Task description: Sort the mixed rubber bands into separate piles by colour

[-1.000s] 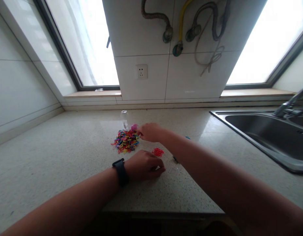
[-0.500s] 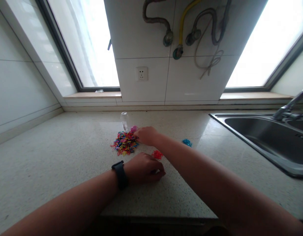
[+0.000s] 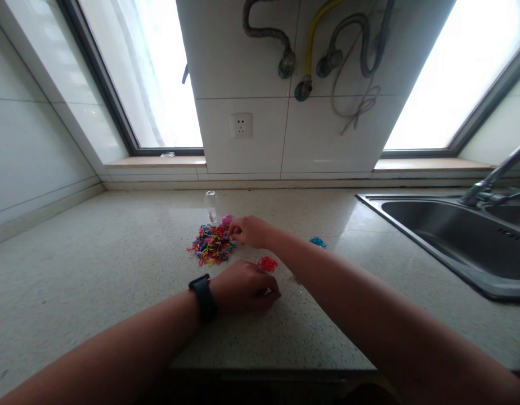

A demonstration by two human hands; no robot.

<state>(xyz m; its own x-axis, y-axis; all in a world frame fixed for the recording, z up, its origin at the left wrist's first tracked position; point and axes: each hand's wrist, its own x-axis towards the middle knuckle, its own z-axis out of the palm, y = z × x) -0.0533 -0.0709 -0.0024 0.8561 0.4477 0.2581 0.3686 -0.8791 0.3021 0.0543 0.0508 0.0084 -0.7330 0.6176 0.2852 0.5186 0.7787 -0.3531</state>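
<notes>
A heap of small rubber bands (image 3: 210, 246) in many colours lies left of centre on the counter. My right hand (image 3: 250, 232) is at the heap's right edge, thumb and fingers pinched; whatever is between the tips is too small to see. Nearer to me, my left hand (image 3: 245, 285) rests on the counter with curled fingers, thumb tip against fingertip, its contents unclear. A small bunch of red rubber bands (image 3: 267, 264) sits between the hands. Beyond my right forearm is a blue bunch (image 3: 318, 242). A clear container (image 3: 211, 207) and a pink piece (image 3: 227, 220) stand behind the heap.
The speckled counter (image 3: 116, 253) runs to a tiled wall with a socket (image 3: 242, 125) and pipes above. At the right, a steel sink (image 3: 437, 225) with a tap (image 3: 483, 188) is set into it. The counter's front edge is close to me.
My right hand has lifted or turned slightly at the heap's edge, so the gap between thumb and fingers shows. My left hand stays in place; the whole view has shifted slightly.
</notes>
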